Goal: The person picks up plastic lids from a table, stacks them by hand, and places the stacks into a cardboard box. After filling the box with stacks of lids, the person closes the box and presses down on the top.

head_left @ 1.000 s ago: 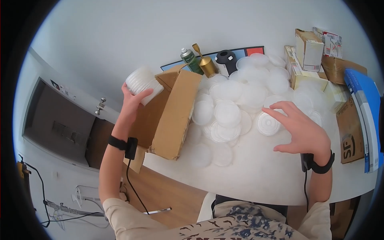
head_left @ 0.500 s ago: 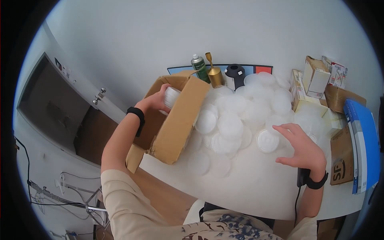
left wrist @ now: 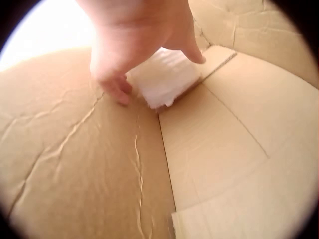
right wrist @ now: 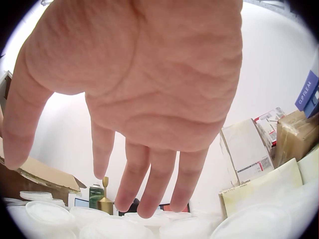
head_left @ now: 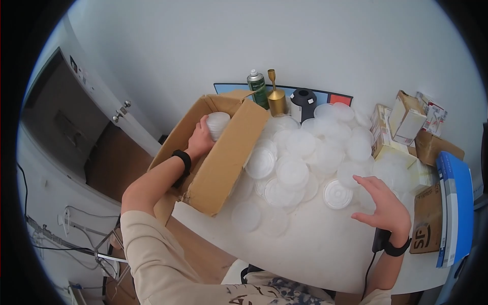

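Note:
Inside the cardboard box (head_left: 231, 162), at its far end, sits a ribbed stack of white plastic lids (head_left: 218, 125). My left hand (head_left: 201, 140) reaches in over the near side of this stack. In the left wrist view the thumb and the fingers (left wrist: 119, 89) spread to either side of the lids (left wrist: 169, 77), low in the box corner. Above the table my right hand (head_left: 384, 206) hovers with spread fingers and an empty palm. Just left of it lies a round ridged lid (head_left: 338, 194), and a heap of translucent lids (head_left: 328, 155) spreads behind.
Along the back wall stand a green spray can (head_left: 257, 90), a gold candlestick (head_left: 276, 99) and a black-and-white device (head_left: 303, 104). Small cartons (head_left: 408, 117), a brown box (head_left: 427, 218) and blue folders (head_left: 455, 208) crowd the right side. A door (head_left: 122, 109) is at left.
My left hand has carried the lid stack from above the box's left side down into it, and the hand now sits slightly nearer me. The right hand stays spread; the head view has shifted.

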